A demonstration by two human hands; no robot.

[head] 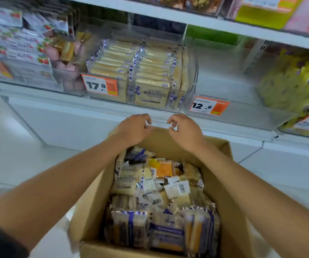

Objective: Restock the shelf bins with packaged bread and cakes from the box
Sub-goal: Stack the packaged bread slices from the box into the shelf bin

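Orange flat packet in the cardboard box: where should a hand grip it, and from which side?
Probably from above, pinching the far edge of the orange flat packet: it lies flat atop the pile in the brown cardboard box.

Bright even overhead light, soft shadows; edges blurred, bent (wide-angle), centre sharper

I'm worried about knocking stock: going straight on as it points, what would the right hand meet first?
The right hand would probably meet the front of the full bread bin. Depth is unclear, so the shelf edge might come first.
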